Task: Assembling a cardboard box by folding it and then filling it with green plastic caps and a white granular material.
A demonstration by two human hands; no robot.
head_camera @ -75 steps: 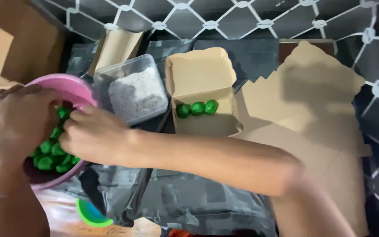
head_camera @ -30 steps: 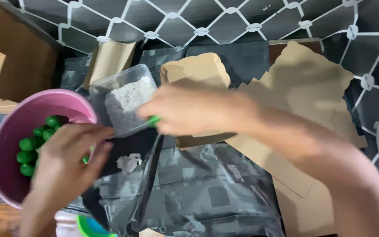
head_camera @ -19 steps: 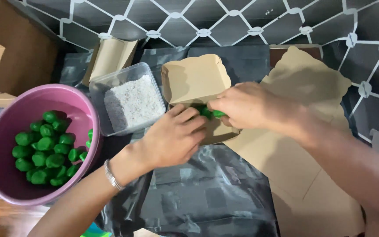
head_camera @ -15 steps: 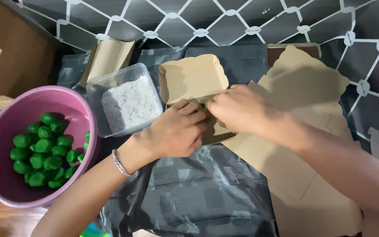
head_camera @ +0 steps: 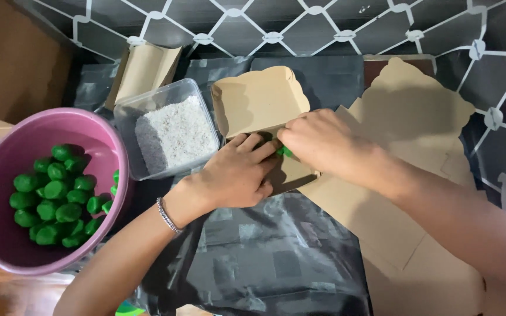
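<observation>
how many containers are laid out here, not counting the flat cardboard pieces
3. A pink bowl of green balls sits at left, a clear tub of white grains in the middle, and an open brown box beside it under both hands. Others may lie out of view.

Pink bowl (head_camera: 115, 169), green balls (head_camera: 54, 199), tan box (head_camera: 259, 102) (plain), white grains (head_camera: 177, 131), black sheet (head_camera: 265, 257)

the open box (head_camera: 259, 102) in the middle looks like matt brown paperboard, as do the flat sheets (head_camera: 417, 129) to the right. the bowl (head_camera: 98, 137) on the left is smooth pink plastic holding glossy green balls (head_camera: 54, 199). the tub (head_camera: 127, 114) beside it is clear plastic with rough white grains (head_camera: 177, 134). dark plastic sheeting (head_camera: 265, 251) nearby is shiny and creased. a metal bracelet (head_camera: 168, 215) glints.
</observation>
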